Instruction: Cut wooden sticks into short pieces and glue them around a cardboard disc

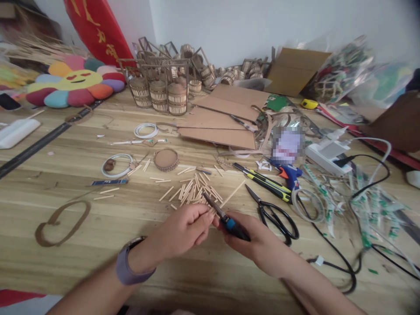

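My right hand (244, 234) is wrapped round a tool with a dark and blue handle (232, 226), its narrow metal end pointing up and left. Close against it, my left hand (193, 225) is pinched; a small pale piece shows at its fingertips, too little to name. Just beyond both hands lies a loose pile of short wooden sticks (188, 191). One longer stick (233, 193) slants up and right from near the tool. A round brown disc with a braided rim (166, 159) rests behind the pile.
Black-handled scissors (274, 214), a yellow-black cutter (265, 181) and a tape roll (308, 205) lie right, near black cables and a power strip (330, 156). Cardboard sheets (219, 124) and small lidded baskets (159, 95) stand behind. A brown strip loop (62, 223) lies left.
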The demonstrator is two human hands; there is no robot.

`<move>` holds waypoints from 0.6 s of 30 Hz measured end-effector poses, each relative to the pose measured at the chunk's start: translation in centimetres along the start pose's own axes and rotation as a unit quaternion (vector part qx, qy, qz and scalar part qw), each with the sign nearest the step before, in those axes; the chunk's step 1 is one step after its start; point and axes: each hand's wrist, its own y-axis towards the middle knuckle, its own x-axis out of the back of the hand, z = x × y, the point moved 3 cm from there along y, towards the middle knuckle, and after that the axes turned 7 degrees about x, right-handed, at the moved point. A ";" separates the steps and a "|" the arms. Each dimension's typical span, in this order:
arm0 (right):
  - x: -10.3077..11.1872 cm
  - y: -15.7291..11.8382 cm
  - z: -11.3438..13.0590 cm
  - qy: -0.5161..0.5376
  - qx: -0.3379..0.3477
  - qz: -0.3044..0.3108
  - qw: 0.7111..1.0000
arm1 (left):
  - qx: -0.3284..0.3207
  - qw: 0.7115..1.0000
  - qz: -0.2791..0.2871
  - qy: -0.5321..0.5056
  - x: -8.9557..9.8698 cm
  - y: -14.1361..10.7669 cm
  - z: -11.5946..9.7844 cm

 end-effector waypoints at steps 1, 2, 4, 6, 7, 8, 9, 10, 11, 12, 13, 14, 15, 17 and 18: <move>0.0 0.0 0.0 -0.001 0.004 0.000 1.000 | 0.002 1.000 -0.002 -0.002 0.0 0.0 0.1; 0.0 0.1 0.1 0.001 0.009 -0.001 1.000 | 0.004 1.000 -0.006 -0.004 0.0 0.0 0.1; 0.2 0.1 0.1 0.013 0.016 -0.002 1.000 | 0.004 1.000 -0.019 -0.010 0.2 0.1 0.2; 0.6 0.1 0.2 0.029 0.020 0.001 0.999 | -0.012 0.999 -0.038 -0.027 0.5 0.1 0.0; 0.8 0.0 0.2 0.031 0.021 0.002 0.999 | -0.024 0.998 -0.052 -0.040 0.7 0.1 -0.1; 1.0 0.0 0.2 0.025 0.024 0.000 0.999 | -0.035 0.995 -0.071 -0.054 1.0 0.1 -0.3; 1.3 -0.1 0.1 0.005 0.028 -0.009 1.000 | -0.042 0.993 -0.095 -0.063 1.3 0.0 -0.4; 1.7 -0.1 0.1 -0.030 0.035 -0.033 0.998 | -0.043 0.990 -0.118 -0.064 1.6 -0.1 -0.5; 2.1 -0.2 0.0 -0.077 0.046 -0.072 0.993 | -0.037 0.989 -0.133 -0.053 1.7 -0.1 -0.6; 2.5 -0.3 0.0 -0.126 0.063 -0.118 0.983 | -0.026 0.990 -0.137 -0.030 1.8 -0.1 -0.6; 2.7 -0.4 0.1 -0.171 0.086 -0.164 0.968 | -0.014 0.992 -0.129 0.003 1.7 -0.1 -0.6; 2.9 -0.5 0.2 -0.205 0.114 -0.203 0.951 | -0.004 0.993 -0.114 0.042 1.4 0.0 -0.6; 2.9 -0.5 0.2 -0.228 0.142 -0.230 0.935 | -0.002 0.991 -0.100 0.085 1.2 0.1 -0.6; 2.6 -0.5 0.3 -0.245 0.187 -0.241 0.920 | -0.015 0.982 -0.089 0.165 0.6 0.2 -0.6; 2.3 -0.5 0.2 -0.250 0.200 -0.234 0.918 | -0.026 0.975 -0.093 0.199 0.3 0.2 -0.6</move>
